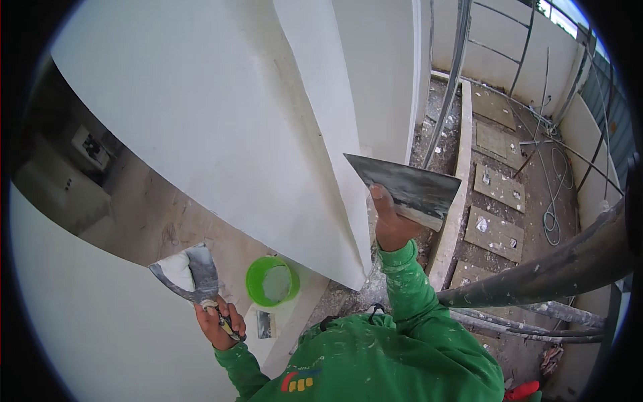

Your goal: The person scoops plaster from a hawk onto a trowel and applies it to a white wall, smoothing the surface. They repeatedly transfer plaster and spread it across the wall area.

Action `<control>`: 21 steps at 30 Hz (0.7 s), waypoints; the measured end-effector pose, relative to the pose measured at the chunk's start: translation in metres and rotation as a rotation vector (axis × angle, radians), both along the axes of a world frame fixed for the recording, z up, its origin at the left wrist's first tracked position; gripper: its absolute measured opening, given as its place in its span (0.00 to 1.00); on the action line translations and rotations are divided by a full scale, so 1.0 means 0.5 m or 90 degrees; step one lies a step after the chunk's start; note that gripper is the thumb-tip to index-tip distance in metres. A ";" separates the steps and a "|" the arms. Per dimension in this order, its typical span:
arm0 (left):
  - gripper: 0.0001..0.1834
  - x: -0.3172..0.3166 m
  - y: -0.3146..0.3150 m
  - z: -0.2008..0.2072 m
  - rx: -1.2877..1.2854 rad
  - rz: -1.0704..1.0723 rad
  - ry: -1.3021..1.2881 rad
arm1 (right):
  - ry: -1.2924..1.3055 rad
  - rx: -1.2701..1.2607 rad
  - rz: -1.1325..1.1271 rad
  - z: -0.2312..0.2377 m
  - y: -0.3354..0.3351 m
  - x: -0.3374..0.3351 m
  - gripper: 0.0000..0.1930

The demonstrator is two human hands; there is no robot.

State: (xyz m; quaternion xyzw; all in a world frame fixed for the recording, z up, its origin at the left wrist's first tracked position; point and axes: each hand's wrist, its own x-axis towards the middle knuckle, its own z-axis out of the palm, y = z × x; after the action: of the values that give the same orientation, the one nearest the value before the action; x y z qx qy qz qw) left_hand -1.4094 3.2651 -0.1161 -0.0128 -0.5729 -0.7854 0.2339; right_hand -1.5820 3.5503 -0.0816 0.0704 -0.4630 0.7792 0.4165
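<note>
My left hand (220, 327) is wrapped round the handle of a putty knife (204, 271), held low on the left. A lump of white putty (175, 271) lies on its wide blade. Raised on the right, my right hand (394, 226) grips a broad flat trapezoid metal spreader (415, 186), with the thumb against its face and the other fingers hidden behind. This blade is smeared grey and white and is close to the edge of a white wall (201, 114). Between my hands, lower down, stands a bright green bucket (251, 280) with pale material inside.
A small grey plate (266, 324) lies on the pale ledge below the bucket. Thick scaffold tubes (549, 258) cross close on my right. Beyond are a low kerb (462, 144), spattered paving slabs (499, 187) and a coiled hose (552, 221). An interior floor (151, 201) shows at left.
</note>
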 end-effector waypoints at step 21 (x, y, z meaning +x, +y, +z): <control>0.18 -0.006 -0.004 0.003 0.009 -0.039 0.002 | 0.214 0.435 -0.173 0.023 0.046 -0.027 0.09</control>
State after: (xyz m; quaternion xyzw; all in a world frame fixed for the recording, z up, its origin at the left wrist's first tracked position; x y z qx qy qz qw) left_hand -1.4123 3.2631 -0.1145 -0.0298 -0.5662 -0.7964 0.2106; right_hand -1.5953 3.5732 -0.0699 0.2697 -0.6258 0.4959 0.5383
